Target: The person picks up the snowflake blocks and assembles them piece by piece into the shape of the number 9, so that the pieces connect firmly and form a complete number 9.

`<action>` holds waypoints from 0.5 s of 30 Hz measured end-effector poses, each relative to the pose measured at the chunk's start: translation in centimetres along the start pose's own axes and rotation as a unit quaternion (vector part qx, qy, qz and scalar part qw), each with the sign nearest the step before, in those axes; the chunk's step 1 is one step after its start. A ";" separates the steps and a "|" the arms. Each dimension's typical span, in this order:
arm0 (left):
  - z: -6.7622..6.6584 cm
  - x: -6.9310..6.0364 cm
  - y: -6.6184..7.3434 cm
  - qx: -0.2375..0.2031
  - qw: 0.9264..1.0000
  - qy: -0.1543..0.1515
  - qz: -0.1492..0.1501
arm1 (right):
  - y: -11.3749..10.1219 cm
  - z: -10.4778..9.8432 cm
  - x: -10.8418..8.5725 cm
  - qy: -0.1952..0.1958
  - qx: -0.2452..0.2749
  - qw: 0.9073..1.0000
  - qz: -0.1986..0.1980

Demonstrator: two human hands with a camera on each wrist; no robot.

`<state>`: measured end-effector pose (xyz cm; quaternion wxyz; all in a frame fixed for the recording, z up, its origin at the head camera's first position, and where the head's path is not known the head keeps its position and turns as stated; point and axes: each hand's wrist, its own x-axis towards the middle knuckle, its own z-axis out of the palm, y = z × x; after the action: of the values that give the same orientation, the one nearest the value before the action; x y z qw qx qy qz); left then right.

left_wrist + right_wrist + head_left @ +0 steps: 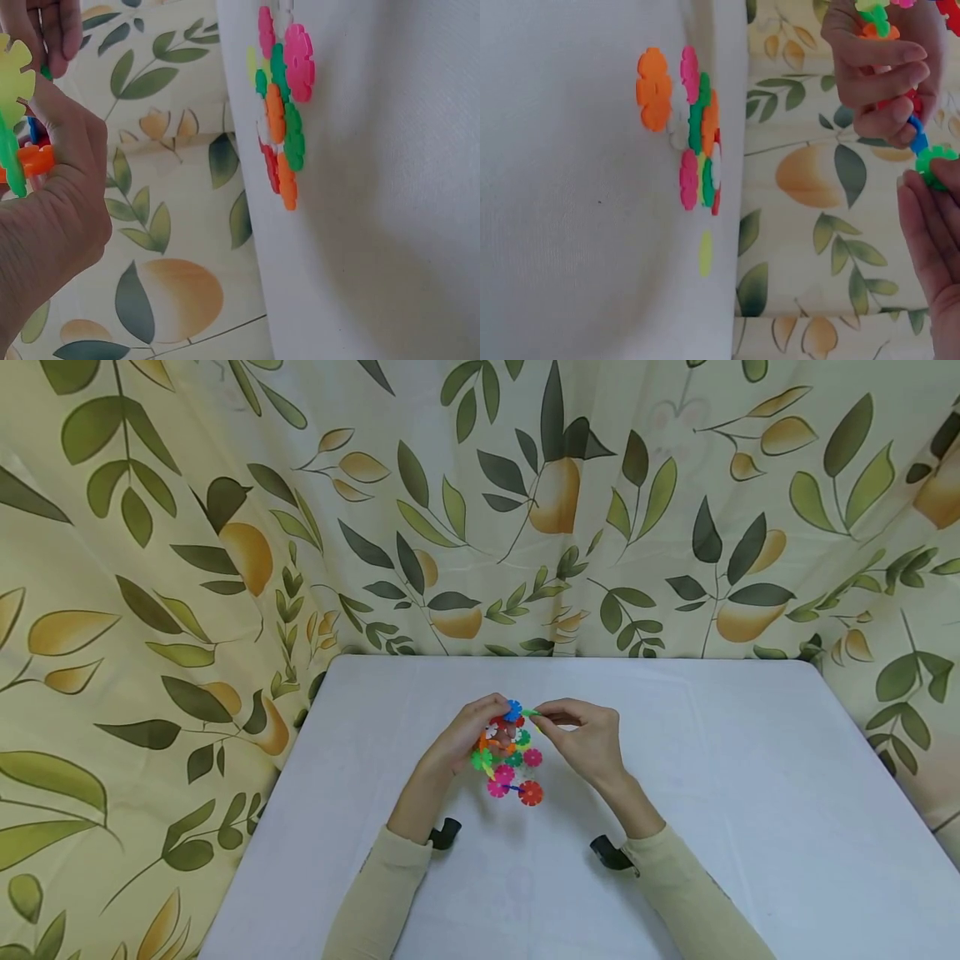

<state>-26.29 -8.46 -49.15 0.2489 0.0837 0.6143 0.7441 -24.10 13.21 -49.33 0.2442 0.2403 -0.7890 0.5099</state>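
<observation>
A chain of joined, notched plastic discs hangs from the left hand (pixel 467 733), whose fingers curl round it near a blue disc (pixel 513 710). The right hand (pixel 588 739) pinches a green disc (pixel 936 166) between thumb and fingers, edge against the blue disc (pixel 918 136). In the left wrist view, the left hand (pixel 64 169) has a yellow disc (pixel 15 71) and an orange disc (pixel 36 159) beside it. The right wrist view shows the left hand's fingers (pixel 889 71) bent round red and orange pieces. Both hands are above the table.
Loose discs lie on the white table (pixel 712 760): pink (pixel 300 64), green (pixel 295 139), orange (pixel 654 90), yellow (pixel 706 253) and others. Black wrist-worn pieces (pixel 446 833) show at both cuffs. A leaf-patterned curtain (pixel 487 510) hangs behind the table.
</observation>
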 end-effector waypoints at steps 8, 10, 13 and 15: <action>0.3 0.0 0.0 0.011 1.000 -0.008 0.007 | -0.2 -0.1 0.1 0.006 -0.011 1.000 -0.027; 0.4 -0.1 0.0 0.013 1.000 -0.015 0.014 | -0.2 -0.1 0.1 0.008 -0.009 1.000 -0.028; 0.7 -0.2 0.0 0.018 0.999 -0.025 0.028 | -0.2 -0.2 0.1 0.012 -0.016 0.999 -0.031; 0.9 -0.2 -0.1 0.022 0.999 -0.027 0.037 | -0.3 -0.2 0.1 0.017 -0.015 0.999 -0.034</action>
<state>-25.71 -7.81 -48.98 0.2361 0.1322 0.6201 0.7364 -23.96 13.30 -49.04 0.2784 0.2549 -0.7837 0.4932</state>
